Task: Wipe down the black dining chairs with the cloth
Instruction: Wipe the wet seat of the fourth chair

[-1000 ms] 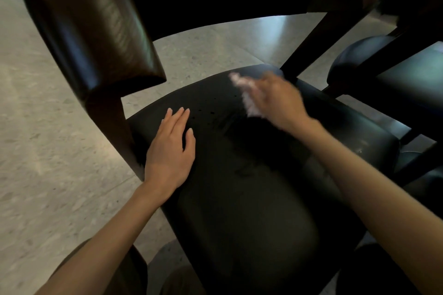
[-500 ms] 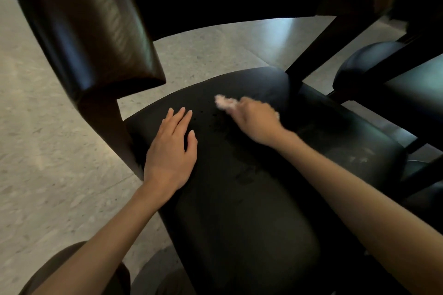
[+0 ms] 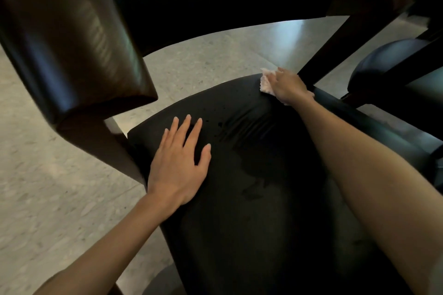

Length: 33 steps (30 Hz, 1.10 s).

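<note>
- The cloth (image 3: 265, 84) is pale and bunched up. It sits at the far corner of the chair seat (image 3: 251, 199), by the back post.
- It is under my right hand (image 3: 288, 87). My fingers bend over it and hold it down. Bits peek out past my fingertips and by my wrist.
- My left hand (image 3: 178, 170) lies flat on the seat with straight fingers, well apart from the cloth.
- I think I am wiping the seat. Wet spots (image 3: 219, 124) sit between my hands, so next I should pull the cloth back over them.
- Another black chair (image 3: 388, 62) stands on my right.

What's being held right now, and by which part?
Right hand holds the pale cloth, bunched under its palm on the seat. Left hand rests flat there, holding nothing.
</note>
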Tool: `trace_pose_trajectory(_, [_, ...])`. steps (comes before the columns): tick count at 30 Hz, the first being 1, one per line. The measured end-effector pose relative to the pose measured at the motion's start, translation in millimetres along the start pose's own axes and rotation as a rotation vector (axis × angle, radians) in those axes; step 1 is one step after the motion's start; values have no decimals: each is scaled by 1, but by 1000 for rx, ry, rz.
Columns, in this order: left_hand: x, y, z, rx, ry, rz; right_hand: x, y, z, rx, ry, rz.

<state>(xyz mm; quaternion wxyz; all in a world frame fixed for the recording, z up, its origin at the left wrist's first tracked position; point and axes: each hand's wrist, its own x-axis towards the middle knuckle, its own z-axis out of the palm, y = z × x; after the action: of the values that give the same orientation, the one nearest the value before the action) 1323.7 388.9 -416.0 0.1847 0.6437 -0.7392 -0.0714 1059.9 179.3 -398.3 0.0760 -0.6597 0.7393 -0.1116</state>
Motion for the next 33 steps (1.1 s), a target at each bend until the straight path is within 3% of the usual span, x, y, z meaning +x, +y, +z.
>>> trace_pose_trajectory(4, [1,1,1,10,5,-3,5,-17,-3,-26,-50,-6])
trace_pose_trajectory(9, [1,1,2,8,27,-8,-11,-52,2,-12,-95,-186])
trace_pose_trajectory(14, [1,3,2,-3,38,-35,-84,-108,16,-9,-154,-627])
trace_pose_trajectory(16, [0,4,2,1,41,-53,-92,-112,14,-3,-221,-719])
trace_pose_trajectory(18, [0,4,1,-5,42,-54,-81,-105,5,199,-280,-643])
trace_pose_trajectory(20, [0,3,0,-12,34,-52,-61,-90,-12,346,-130,-534])
trace_pose_trajectory(22, [-1,4,0,-19,31,-59,-27,-67,-23,153,80,-431])
trace_pose_trajectory(23, [-1,4,0,-21,33,-60,-9,-51,-23,28,98,-377])
trace_pose_trajectory(25, [0,4,0,-18,44,-58,18,-22,-14,-203,17,-258])
trace_pose_trajectory(28, [0,3,1,-12,45,-65,39,0,9,-199,-38,-83])
trace_pose_trajectory(31, [1,4,2,-17,49,-68,35,-13,8,-103,-61,-75])
trace_pose_trajectory(33, [1,4,2,-19,52,-62,17,-34,3,-64,-108,-165])
